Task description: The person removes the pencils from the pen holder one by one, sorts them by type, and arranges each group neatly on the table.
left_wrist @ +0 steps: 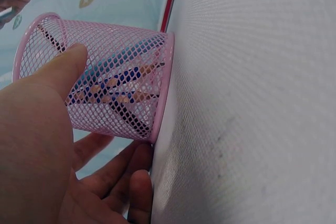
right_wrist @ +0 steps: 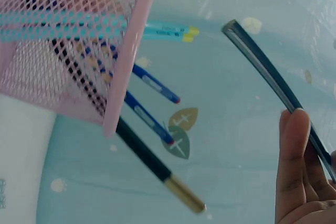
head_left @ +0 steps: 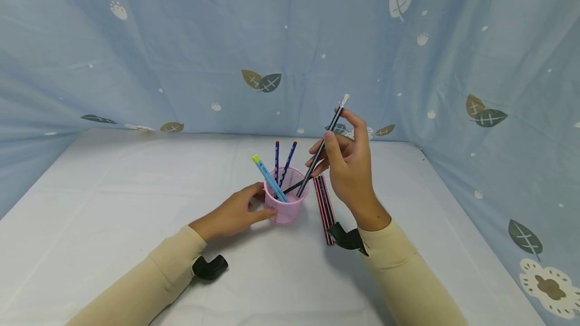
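A pink mesh pen holder (head_left: pixel 286 213) stands upright on the table. My left hand (head_left: pixel 230 214) holds it from the left, thumb on the near side and fingers behind. Inside lean light-blue pencils (head_left: pixel 271 180) with yellow ends, two dark-blue pencils (head_left: pixel 277 156) with red ends and a black stick (right_wrist: pixel 142 148) with a gold end. Tilted above the holder, a long dark stick (head_left: pixel 319 154) with a shiny whitish top is pinched by my right hand (head_left: pixel 353 167). Its lower end overlaps the holder's mouth in the head view but appears apart from the rim in the right wrist view.
Several red-and-black striped pencils (head_left: pixel 324 208) lie side by side on the white table (head_left: pixel 149 185), just right of the pen holder. Behind the table hangs a blue curtain (head_left: pixel 195 39) with a leaf print.
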Demonstrator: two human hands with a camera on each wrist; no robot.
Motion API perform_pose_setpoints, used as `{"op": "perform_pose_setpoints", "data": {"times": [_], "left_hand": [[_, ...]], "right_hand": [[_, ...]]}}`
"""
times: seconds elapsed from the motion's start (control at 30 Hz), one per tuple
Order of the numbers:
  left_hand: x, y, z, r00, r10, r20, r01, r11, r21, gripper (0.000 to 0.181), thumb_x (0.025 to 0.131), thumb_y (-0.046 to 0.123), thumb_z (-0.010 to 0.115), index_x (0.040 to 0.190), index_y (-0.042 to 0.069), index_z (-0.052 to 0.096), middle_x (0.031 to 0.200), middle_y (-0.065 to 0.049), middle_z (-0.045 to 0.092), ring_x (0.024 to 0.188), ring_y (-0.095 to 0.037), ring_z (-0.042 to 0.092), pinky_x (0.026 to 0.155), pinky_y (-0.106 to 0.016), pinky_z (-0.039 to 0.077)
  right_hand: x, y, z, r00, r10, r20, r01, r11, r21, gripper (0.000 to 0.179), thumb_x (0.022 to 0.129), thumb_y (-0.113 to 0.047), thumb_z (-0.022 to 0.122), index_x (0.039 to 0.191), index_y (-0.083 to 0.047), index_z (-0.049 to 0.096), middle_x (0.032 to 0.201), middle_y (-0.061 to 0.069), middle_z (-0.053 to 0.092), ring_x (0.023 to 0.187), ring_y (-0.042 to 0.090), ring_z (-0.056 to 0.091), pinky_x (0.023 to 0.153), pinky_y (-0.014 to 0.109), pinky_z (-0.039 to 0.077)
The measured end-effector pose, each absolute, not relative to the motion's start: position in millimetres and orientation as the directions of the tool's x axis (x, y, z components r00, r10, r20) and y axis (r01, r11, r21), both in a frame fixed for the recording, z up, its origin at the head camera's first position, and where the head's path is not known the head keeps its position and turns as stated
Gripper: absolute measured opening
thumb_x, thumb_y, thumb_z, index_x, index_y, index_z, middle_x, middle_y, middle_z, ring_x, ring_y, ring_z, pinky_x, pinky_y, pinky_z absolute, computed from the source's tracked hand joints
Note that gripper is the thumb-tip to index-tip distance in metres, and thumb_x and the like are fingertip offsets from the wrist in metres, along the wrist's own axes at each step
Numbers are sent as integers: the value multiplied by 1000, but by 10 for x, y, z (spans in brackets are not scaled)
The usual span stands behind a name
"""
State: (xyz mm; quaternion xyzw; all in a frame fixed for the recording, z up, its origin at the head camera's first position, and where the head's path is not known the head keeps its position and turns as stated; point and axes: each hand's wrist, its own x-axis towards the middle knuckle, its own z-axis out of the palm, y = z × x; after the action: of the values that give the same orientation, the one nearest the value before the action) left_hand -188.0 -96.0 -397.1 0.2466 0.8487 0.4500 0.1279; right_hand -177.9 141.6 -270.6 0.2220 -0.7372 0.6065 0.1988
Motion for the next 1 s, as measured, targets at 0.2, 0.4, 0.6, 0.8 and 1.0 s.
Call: {"op": "perform_pose_setpoints", "data": {"times": [0.2, 0.4, 0.6, 0.8, 1.0], "left_hand": [[-1874, -963, -3967, -844, 536, 7, 305, 469, 829, 63, 93, 40, 70, 144, 10, 47, 123, -1, 63, 117, -19, 57, 104, -47, 47], [-1878, -961, -3974, -841, 541, 19, 313, 458, 832, 63, 93, 40, 70, 144, 11, 47, 122, -1, 63, 117, -19, 57, 103, -47, 47], [-1872, -964, -3976, -842, 540, 12, 305, 458, 835, 62, 93, 40, 70, 143, 11, 47, 123, -1, 63, 117, -19, 56, 103, -47, 47], [-1869, -968, -3974, -842, 540, 5, 299, 458, 837, 63, 94, 40, 69, 145, 11, 46, 124, -1, 62, 118, -19, 56, 104, -47, 47], [-1873, -967, -3967, -842, 540, 8, 304, 462, 833, 62, 94, 41, 69, 144, 12, 47, 122, -1, 63, 116, -19, 56, 102, -46, 48]], "right_hand": [[-1744, 1585, -2726, -814, -46, 579, -579, 146, -802, 48, 106, -15, 48, 150, -11, 28, 79, 0, 68, 58, 19, 69, 50, 34, 57], [-1726, 1706, -2795, -833, -35, 552, -550, 159, -820, 46, 106, -14, 48, 148, -11, 30, 80, 1, 66, 56, 18, 68, 49, 31, 56], [-1751, 1787, -2884, -855, -18, 518, -515, 149, -844, 43, 106, -16, 48, 145, -11, 31, 81, 4, 61, 54, 18, 67, 44, 33, 54], [-1820, 1865, -2947, -884, -25, 467, -463, 179, -868, 46, 107, -19, 47, 148, -10, 28, 81, 6, 58, 53, 19, 67, 44, 34, 53], [-1892, 1913, -3007, -918, -35, 395, -393, 227, -891, 46, 107, -22, 47, 149, -14, 30, 81, 8, 58, 54, 22, 67, 47, 34, 55]]}}
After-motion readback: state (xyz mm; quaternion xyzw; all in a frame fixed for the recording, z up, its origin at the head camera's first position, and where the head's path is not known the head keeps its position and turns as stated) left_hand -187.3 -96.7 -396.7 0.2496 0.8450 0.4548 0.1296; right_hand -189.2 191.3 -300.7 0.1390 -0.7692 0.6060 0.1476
